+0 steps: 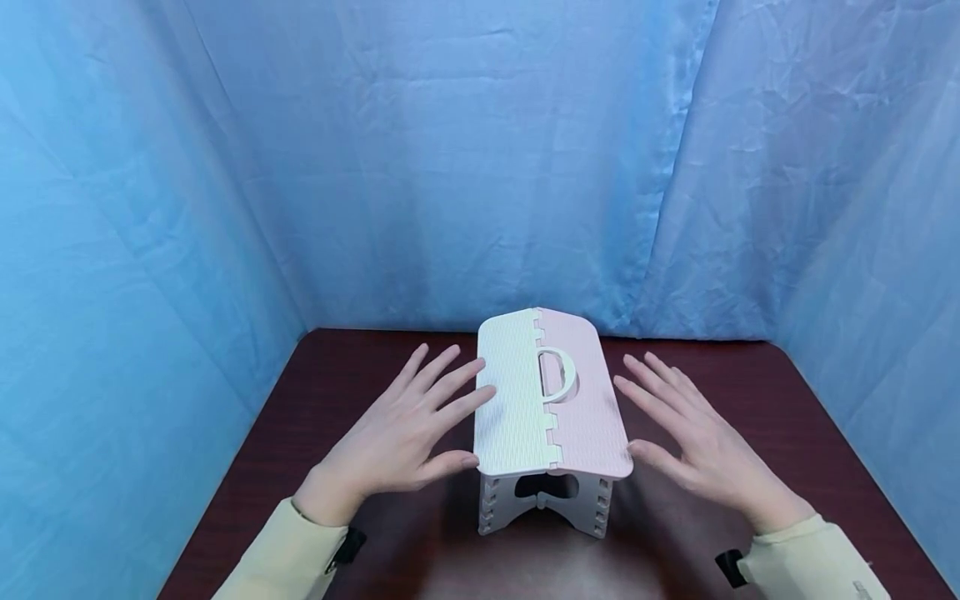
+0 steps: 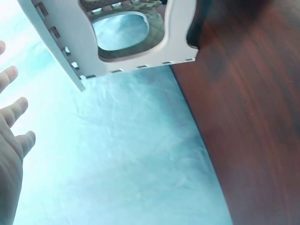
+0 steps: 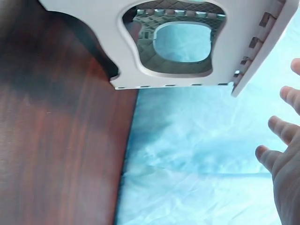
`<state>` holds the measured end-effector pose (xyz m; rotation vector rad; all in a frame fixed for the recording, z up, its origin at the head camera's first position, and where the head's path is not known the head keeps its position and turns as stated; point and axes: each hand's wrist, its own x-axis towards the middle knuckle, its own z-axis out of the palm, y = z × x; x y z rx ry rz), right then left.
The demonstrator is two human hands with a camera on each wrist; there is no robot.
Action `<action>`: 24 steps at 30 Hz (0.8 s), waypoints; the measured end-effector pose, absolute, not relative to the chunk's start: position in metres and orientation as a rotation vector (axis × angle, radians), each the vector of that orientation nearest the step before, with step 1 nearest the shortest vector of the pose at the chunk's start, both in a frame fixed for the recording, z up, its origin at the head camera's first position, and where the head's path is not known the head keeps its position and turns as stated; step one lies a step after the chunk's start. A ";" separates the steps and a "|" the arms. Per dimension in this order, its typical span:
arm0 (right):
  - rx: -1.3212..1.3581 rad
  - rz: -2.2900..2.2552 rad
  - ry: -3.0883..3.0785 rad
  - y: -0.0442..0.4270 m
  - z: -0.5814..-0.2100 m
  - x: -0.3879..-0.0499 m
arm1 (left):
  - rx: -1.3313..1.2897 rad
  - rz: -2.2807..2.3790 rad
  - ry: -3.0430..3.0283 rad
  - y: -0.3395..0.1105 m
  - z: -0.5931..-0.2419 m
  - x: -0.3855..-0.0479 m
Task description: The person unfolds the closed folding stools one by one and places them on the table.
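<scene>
A small folding step stool (image 1: 513, 392) stands on the table, its top white on one half and pink on the other. The two halves slope down slightly from the middle seam, where a white loop handle (image 1: 570, 375) sticks up. To the stool's left is my left hand (image 1: 405, 429), fingers straight and spread. My right hand (image 1: 693, 433) is held on the other side, also with spread fingers. Both wrist views show a gap between the fingers and the stool's side panels (image 2: 84, 37), which have large oval cut-outs. Neither hand holds anything.
The dark reddish-brown table (image 1: 360, 375) has a glossy wood-grain surface. Light blue curtains (image 1: 450, 167) hang behind it and along both sides, close to the table's edges.
</scene>
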<state>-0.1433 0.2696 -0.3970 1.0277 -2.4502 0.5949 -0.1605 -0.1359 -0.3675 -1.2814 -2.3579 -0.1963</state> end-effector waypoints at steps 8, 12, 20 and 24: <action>1.049 0.538 -2.481 0.256 -0.378 -0.164 | -1.330 -0.043 -2.315 -0.113 -0.359 -0.172; 1.044 0.505 -2.519 0.246 -0.369 -0.174 | -1.352 0.005 -2.308 -0.101 -0.357 -0.177; 1.059 0.451 -2.598 0.230 -0.359 -0.193 | -1.390 0.035 -2.299 -0.085 -0.358 -0.183; 1.054 0.465 -2.643 0.226 -0.359 -0.201 | -1.402 0.042 -2.295 -0.080 -0.360 -0.185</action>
